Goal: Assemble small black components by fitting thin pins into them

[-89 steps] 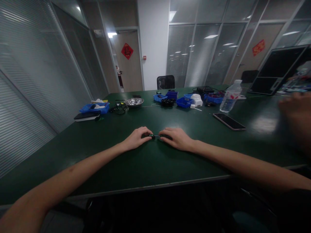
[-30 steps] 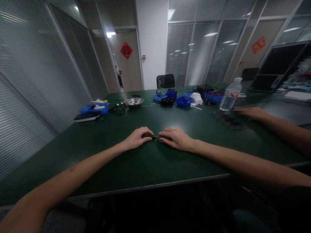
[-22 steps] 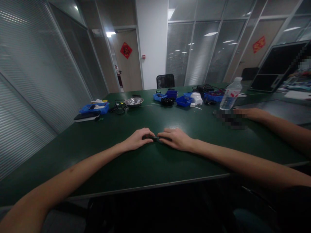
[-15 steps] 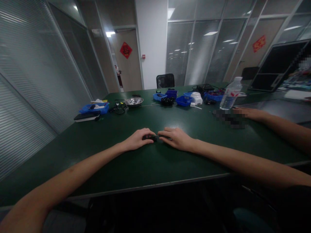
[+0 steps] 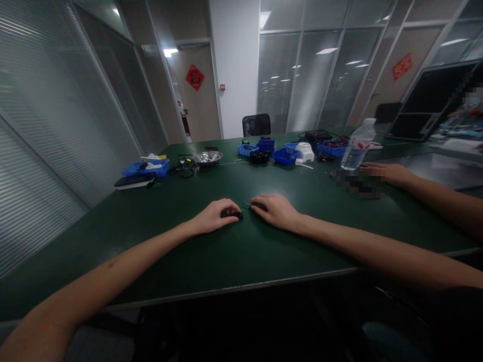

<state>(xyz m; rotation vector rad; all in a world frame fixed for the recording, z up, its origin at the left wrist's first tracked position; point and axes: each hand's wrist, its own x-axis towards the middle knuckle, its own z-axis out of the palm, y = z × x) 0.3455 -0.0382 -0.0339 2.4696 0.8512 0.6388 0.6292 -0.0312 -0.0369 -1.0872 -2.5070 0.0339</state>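
My left hand (image 5: 216,216) rests on the dark green table (image 5: 158,236), its fingers curled over a small black part (image 5: 236,214). My right hand (image 5: 273,211) lies just to its right, fingers closed on another small dark piece (image 5: 259,206) with a thin pin at its tip. The two pieces sit a short gap apart; most of each is hidden under my fingers.
At the right, another person's hand (image 5: 388,173) lies by a blurred flat object. A water bottle (image 5: 356,145), blue bins (image 5: 285,157), a metal bowl (image 5: 209,158), cables (image 5: 183,166) and a blue tray (image 5: 147,168) stand further back. A laptop (image 5: 426,110) is at far right.
The small pieces were joined end to end between my hands; now they are apart, my right hand having shifted slightly up and away. The other person's hand came down onto the table.
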